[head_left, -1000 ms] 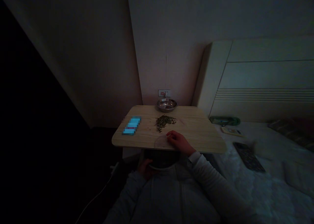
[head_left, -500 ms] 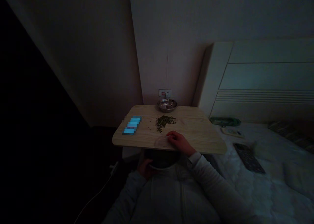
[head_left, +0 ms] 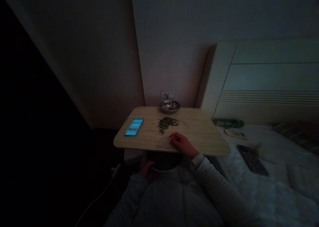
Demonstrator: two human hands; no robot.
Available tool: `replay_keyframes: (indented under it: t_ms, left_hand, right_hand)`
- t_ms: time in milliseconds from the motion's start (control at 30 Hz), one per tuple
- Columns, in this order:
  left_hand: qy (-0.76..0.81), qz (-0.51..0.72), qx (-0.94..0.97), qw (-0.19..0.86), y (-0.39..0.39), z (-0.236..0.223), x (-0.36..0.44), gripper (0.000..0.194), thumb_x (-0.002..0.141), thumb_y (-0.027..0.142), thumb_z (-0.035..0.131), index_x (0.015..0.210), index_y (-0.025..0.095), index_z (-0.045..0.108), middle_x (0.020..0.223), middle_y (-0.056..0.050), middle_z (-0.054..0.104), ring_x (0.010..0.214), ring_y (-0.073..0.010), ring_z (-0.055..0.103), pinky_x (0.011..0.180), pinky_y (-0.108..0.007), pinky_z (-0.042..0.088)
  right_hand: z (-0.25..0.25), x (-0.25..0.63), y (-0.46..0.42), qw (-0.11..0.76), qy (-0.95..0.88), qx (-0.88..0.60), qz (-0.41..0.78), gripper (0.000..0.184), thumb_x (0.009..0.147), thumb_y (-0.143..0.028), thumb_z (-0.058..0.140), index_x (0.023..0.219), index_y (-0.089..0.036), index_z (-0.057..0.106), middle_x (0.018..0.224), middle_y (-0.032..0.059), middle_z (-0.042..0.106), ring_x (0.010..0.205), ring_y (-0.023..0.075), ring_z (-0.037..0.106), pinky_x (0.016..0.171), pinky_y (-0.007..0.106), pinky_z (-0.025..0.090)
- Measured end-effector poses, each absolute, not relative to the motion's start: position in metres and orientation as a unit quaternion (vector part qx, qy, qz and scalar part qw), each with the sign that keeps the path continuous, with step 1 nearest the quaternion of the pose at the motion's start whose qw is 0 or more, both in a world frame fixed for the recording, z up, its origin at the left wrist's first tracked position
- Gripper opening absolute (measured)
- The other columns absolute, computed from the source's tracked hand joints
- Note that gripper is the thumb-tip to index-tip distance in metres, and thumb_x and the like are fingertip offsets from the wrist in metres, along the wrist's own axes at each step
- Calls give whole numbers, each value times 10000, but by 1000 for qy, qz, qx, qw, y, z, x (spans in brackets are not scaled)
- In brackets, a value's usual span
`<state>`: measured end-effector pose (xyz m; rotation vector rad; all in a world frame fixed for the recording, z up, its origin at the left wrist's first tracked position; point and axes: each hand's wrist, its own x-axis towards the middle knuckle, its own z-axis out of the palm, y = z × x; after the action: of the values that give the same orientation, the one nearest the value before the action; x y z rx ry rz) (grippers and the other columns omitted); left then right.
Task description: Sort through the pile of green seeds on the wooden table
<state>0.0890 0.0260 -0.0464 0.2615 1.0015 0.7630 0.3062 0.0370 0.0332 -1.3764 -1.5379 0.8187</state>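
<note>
A patch of small dark green grains (head_left: pixel 167 123), perhaps beans, lies spread on the light wooden table (head_left: pixel 204 132). My right hand (head_left: pixel 183 144) rests at the table's near edge with its fingers curled together; what they hold, if anything, is hidden. Beside its fingertips is a faint, see-through round outline (head_left: pixel 163 143), maybe a thin lid. Under the front edge, my left hand (head_left: pixel 149 170) grips the side of a dark bowl (head_left: pixel 164 164) on my lap. The table partly covers this bowl, and its inside is too dark to make out.
A shiny metal bowl (head_left: pixel 169 107) stands at the table's back, below a wall socket (head_left: pixel 167 94). A lit phone (head_left: pixel 134 126), blurred, lies at the left. On the bed at right are a patterned dark phone-like slab (head_left: pixel 252 160) and a green bottle-like thing (head_left: pixel 228 122).
</note>
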Motion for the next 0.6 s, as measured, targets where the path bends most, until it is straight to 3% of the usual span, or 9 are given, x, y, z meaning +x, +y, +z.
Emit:
replay_keyframes:
  t_ms: [600]
  left_hand:
    - [459, 346, 106, 812, 23, -36, 92, 459, 802, 100, 536, 1260, 129, 519, 834, -82, 760, 990, -273, 696, 891, -436, 546]
  right_hand:
    - [36, 307, 36, 454, -622, -546, 329, 220, 738, -318, 525, 898, -192, 608, 646, -28, 566, 620, 131, 493, 619, 259, 391]
